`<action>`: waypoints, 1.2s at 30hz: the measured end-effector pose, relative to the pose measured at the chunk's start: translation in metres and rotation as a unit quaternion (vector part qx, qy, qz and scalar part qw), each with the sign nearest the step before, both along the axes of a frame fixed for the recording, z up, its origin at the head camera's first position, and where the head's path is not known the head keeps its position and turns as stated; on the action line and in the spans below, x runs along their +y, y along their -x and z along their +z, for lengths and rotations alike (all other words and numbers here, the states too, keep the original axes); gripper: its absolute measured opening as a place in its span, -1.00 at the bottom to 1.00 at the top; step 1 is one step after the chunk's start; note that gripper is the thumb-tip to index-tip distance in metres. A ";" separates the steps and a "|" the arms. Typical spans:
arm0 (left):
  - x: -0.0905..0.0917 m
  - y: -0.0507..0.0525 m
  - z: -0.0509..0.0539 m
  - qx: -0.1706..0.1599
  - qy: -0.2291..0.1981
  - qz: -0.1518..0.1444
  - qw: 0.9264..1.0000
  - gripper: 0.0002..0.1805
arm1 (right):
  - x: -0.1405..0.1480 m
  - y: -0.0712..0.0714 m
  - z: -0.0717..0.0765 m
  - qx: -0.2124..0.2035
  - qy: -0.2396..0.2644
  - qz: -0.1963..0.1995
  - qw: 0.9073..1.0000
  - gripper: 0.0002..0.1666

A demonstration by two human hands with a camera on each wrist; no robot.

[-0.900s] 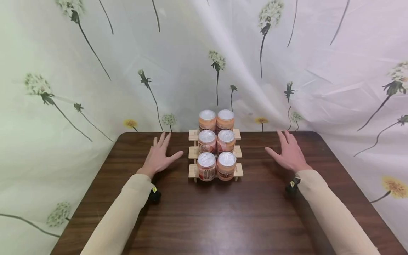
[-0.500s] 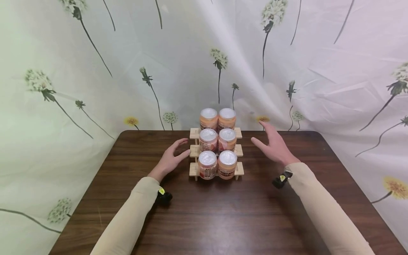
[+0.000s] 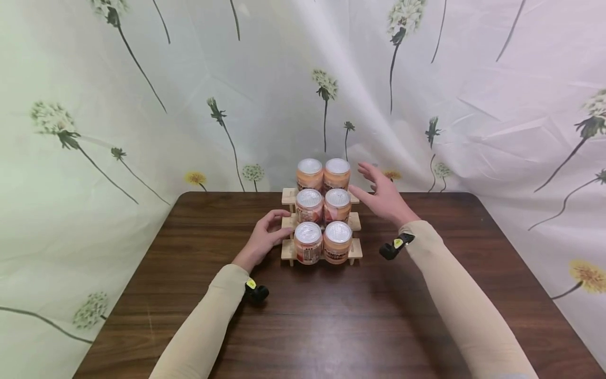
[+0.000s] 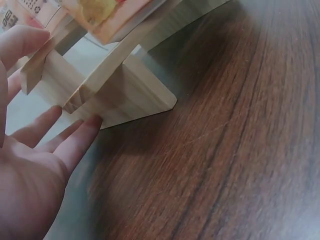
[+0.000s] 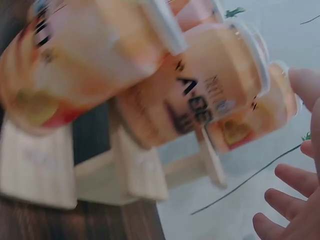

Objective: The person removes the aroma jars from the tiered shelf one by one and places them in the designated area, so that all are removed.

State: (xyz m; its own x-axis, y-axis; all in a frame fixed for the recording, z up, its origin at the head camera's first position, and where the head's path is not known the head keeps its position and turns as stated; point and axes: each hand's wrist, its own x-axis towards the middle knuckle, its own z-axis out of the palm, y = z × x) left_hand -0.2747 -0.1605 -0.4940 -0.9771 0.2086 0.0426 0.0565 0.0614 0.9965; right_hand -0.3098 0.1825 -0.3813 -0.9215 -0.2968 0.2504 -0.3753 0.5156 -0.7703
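A three-step pale wooden rack (image 3: pixel 288 249) bears several jars with clear lids and orange-pink labels, two on each step, such as the front left jar (image 3: pixel 308 247). At the rack's left side is the left hand (image 3: pixel 262 238), fingers loosely bent; in the left wrist view this hand (image 4: pixel 35 170) has its fingertips at the rack's side (image 4: pixel 112 97), and contact is hard to tell. The right hand (image 3: pixel 382 198) is spread beside the upper right jars, holding nothing. In the right wrist view the hand (image 5: pixel 295 200) stands apart from the blurred jars (image 5: pixel 190 85).
The rack stands on a dark brown wooden table (image 3: pixel 326 326), near its back edge. Behind and around the table hangs a pale cloth (image 3: pixel 274 79) printed with dandelions. A small black device sits on each wrist, over beige sleeves (image 3: pixel 454 284).
Both hands have moved inward from the table's sides to the rack, the left toward its middle and lower steps, the right toward the upper jars. The rack and jars have kept their places.
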 end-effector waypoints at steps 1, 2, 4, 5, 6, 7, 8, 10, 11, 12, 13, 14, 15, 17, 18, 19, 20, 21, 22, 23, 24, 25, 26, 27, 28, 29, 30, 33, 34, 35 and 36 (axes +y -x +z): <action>0.000 0.000 0.000 -0.002 -0.003 0.002 1.000 -0.50 | -0.003 0.001 0.002 -0.005 0.007 0.001 1.000 -0.04; 0.000 0.000 0.000 -0.004 -0.005 0.004 1.000 -0.50 | -0.005 0.002 0.003 -0.009 0.012 0.001 1.000 -0.04; 0.000 0.001 0.000 -0.007 -0.010 0.007 1.000 -0.50 | -0.009 0.005 0.005 -0.019 0.022 0.002 1.000 -0.02; 0.000 0.001 0.000 -0.009 -0.013 0.008 1.000 -0.49 | -0.011 0.007 0.006 -0.023 0.026 0.004 0.999 -0.02; 0.000 0.001 -0.001 -0.010 -0.015 0.008 1.000 -0.49 | -0.013 0.008 0.007 -0.028 0.029 0.006 0.999 -0.01; 0.000 0.002 -0.001 -0.011 -0.017 0.008 1.000 -0.50 | -0.014 0.010 0.007 -0.031 0.031 0.007 0.999 0.00; 0.001 0.002 -0.002 -0.011 -0.018 0.009 1.000 -0.50 | -0.015 0.012 0.008 -0.033 0.032 0.008 0.999 0.00; 0.001 0.002 -0.002 -0.010 -0.020 0.012 1.000 -0.51 | -0.018 0.015 0.008 -0.038 0.033 0.010 0.999 0.02; 0.001 0.002 -0.003 -0.010 -0.020 0.013 1.000 -0.52 | -0.020 0.016 0.009 -0.039 0.034 0.010 0.999 0.02; 0.001 0.002 -0.003 -0.012 -0.021 0.014 1.000 -0.52 | -0.021 0.018 0.008 -0.042 0.037 0.011 0.998 0.04; 0.001 0.002 -0.003 -0.012 -0.022 0.015 1.000 -0.53 | -0.022 0.019 0.008 -0.043 0.039 0.012 0.998 0.05; 0.001 0.002 -0.004 -0.013 -0.023 0.016 1.000 -0.53 | -0.024 0.020 0.008 -0.045 0.041 0.014 0.998 0.07; 0.001 0.002 -0.004 -0.013 -0.024 0.017 0.999 -0.53 | -0.025 0.021 0.008 -0.048 0.045 0.015 0.998 0.09; 0.001 0.002 -0.005 -0.016 -0.027 0.017 0.999 -0.53 | -0.026 0.024 0.007 -0.054 0.049 0.017 0.997 0.12; 0.001 0.002 -0.005 -0.015 -0.029 0.017 0.999 -0.52 | -0.027 0.025 0.007 -0.058 0.053 0.019 0.997 0.13; 0.001 0.002 -0.006 -0.015 -0.030 0.017 0.999 -0.52 | -0.028 0.026 0.007 -0.060 0.054 0.019 0.997 0.13; 0.001 0.002 -0.006 -0.015 -0.032 0.017 0.999 -0.52 | -0.029 0.027 0.007 -0.063 0.057 0.021 0.996 0.13; 0.001 0.002 -0.006 -0.015 -0.033 0.017 0.999 -0.52 | -0.030 0.027 0.008 -0.064 0.061 0.022 0.996 0.13; 0.002 0.001 -0.006 -0.015 -0.034 0.018 0.999 -0.52 | -0.031 0.028 0.008 -0.065 0.063 0.024 0.996 0.12; 0.002 0.001 -0.006 -0.016 -0.035 0.018 0.999 -0.53 | -0.032 0.028 0.009 -0.065 0.068 0.026 0.995 0.11; 0.002 0.001 -0.006 -0.015 -0.035 0.018 0.999 -0.53 | -0.033 0.029 0.009 -0.063 0.071 0.029 0.995 0.09; 0.002 0.001 -0.007 -0.017 -0.035 0.019 0.999 -0.53 | -0.035 0.029 0.009 -0.061 0.073 0.031 0.995 0.06; 0.003 0.000 -0.007 -0.017 -0.035 0.020 0.999 -0.53 | -0.036 0.029 0.009 -0.058 0.075 0.035 0.995 0.04; 0.003 0.000 -0.007 -0.018 -0.033 0.021 0.999 -0.53 | -0.037 0.029 0.009 -0.055 0.075 0.036 0.995 0.00; 0.003 0.000 -0.007 -0.019 -0.032 0.021 0.999 -0.53 | -0.038 0.029 0.009 -0.053 0.076 0.037 0.995 -0.04; 0.003 0.000 -0.007 -0.020 -0.031 0.021 0.999 -0.53 | -0.038 0.030 0.009 -0.051 0.078 0.037 0.995 -0.07; 0.003 0.000 -0.007 -0.021 -0.030 0.021 0.999 -0.53 | -0.039 0.030 0.008 -0.050 0.078 0.037 0.995 -0.11; 0.003 0.000 -0.007 -0.023 -0.032 0.021 0.999 -0.54 | -0.040 0.030 0.008 -0.048 0.086 0.034 0.995 -0.17; 0.003 0.000 -0.007 -0.023 -0.034 0.021 0.999 -0.53 | -0.040 0.030 0.008 -0.048 0.087 0.032 0.995 -0.17; 0.003 0.000 -0.007 -0.023 -0.034 0.021 0.999 -0.53 | -0.040 0.030 0.007 -0.048 0.088 0.030 0.994 -0.17; 0.003 0.000 -0.007 -0.024 -0.035 0.021 0.999 -0.53 | -0.040 0.030 0.007 -0.048 0.090 0.028 0.994 -0.17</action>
